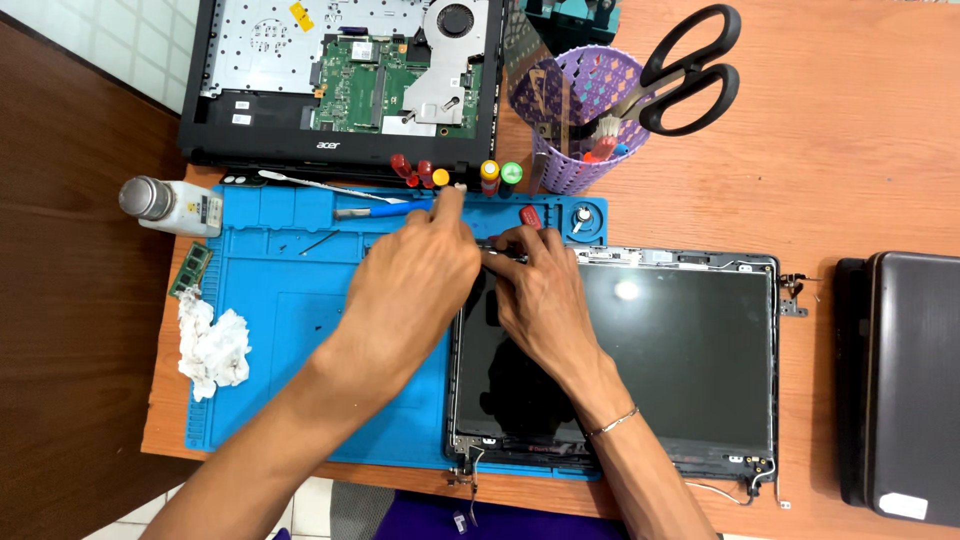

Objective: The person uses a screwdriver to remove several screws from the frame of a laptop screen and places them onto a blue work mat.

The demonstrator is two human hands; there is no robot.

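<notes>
A bare laptop screen panel [670, 350] in its lid lies partly on the blue work mat [290, 350]. My left hand [415, 275] rests at the panel's top left corner, fingers bunched, index finger stretched toward the mat's tool slots. My right hand [535, 285] presses on the same corner, fingertips pinched around a small dark part at the panel's upper edge; what it is I cannot make out. A thin bracelet sits on my right wrist.
An opened laptop base [340, 80] with exposed green board lies at the back. A purple basket [580, 110] holds black scissors [690, 70]. Several screwdrivers [490, 178] stand on the mat's edge. White bottle [175, 205], crumpled tissue [212, 345], memory stick [190, 270] left; closed dark laptop [905, 380] right.
</notes>
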